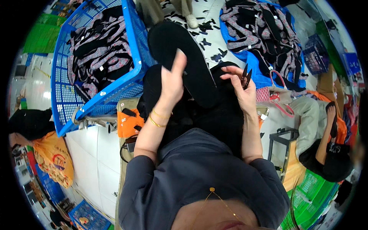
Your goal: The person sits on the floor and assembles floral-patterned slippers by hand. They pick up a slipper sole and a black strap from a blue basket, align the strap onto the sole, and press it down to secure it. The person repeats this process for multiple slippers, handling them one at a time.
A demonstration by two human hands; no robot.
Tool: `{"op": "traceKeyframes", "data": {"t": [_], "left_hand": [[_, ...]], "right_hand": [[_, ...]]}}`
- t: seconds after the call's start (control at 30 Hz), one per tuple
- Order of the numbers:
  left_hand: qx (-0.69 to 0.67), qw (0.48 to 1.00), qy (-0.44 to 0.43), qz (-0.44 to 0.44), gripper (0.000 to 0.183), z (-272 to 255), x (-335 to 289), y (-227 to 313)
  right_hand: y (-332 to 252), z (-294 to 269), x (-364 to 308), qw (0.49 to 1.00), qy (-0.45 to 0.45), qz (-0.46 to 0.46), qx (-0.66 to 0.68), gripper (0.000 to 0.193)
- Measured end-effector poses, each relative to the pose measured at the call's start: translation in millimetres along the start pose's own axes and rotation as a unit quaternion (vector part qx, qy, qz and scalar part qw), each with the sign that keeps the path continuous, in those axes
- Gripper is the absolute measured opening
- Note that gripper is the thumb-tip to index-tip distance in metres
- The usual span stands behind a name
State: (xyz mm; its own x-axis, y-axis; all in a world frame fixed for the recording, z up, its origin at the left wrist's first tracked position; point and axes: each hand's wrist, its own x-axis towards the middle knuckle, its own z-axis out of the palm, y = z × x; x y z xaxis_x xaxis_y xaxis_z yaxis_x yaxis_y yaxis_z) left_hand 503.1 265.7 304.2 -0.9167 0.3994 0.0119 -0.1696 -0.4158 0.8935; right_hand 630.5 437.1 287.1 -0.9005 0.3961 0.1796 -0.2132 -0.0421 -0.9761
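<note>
My left hand (172, 80) grips a black, foot-shaped slipper sole (197, 76) by its left edge. The thumb lies on its top face, and the other fingers are hidden beneath. A flat black side of the sole faces up, tilted over my lap. To the right of it, apart from the sole, my right hand (245, 90) holds small black thread snips (247, 78), their pointed blades sticking up past the fingers. Its index finger and thumb reach toward the sole without touching it.
A blue plastic basket (136, 73) piled with speckled grey-pink and black slipper pieces (99, 50) stands at left. A similar pile (264, 30) lies on blue sheeting at far right. Black scraps (205, 27) litter the floor. A pink checked bag (268, 94) sits right; people work nearby.
</note>
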Motion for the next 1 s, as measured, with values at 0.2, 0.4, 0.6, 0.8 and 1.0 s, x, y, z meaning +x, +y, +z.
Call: {"op": "traceKeyframes", "data": {"t": [0.2,0.4,0.6,0.8,1.0], "left_hand": [[-0.223,0.968,-0.055,-0.104,0.062,-18.4,30.8,15.9],[-0.639,0.729,-0.194,-0.149,0.032,-8.4,35.9,-17.2],[-0.318,0.920,-0.168,-0.158,0.067,-16.4,14.8,-14.8],[-0.260,0.945,-0.134,-0.145,0.055,-22.4,-2.0,-22.9],[-0.243,0.952,-0.134,-0.127,0.044,-31.6,-6.3,-31.4]], "right_hand": [[20.0,18.6,-21.0,0.974,-0.093,0.191,0.080,0.043],[14.3,57.1,-38.4,0.850,-0.222,0.295,0.376,0.044],[23.0,51.2,-31.5,0.970,-0.044,0.129,0.201,0.052],[31.4,44.9,-38.9,0.984,0.005,0.140,0.109,0.046],[44.0,42.2,-45.8,0.983,-0.033,0.151,0.102,0.046]]}}
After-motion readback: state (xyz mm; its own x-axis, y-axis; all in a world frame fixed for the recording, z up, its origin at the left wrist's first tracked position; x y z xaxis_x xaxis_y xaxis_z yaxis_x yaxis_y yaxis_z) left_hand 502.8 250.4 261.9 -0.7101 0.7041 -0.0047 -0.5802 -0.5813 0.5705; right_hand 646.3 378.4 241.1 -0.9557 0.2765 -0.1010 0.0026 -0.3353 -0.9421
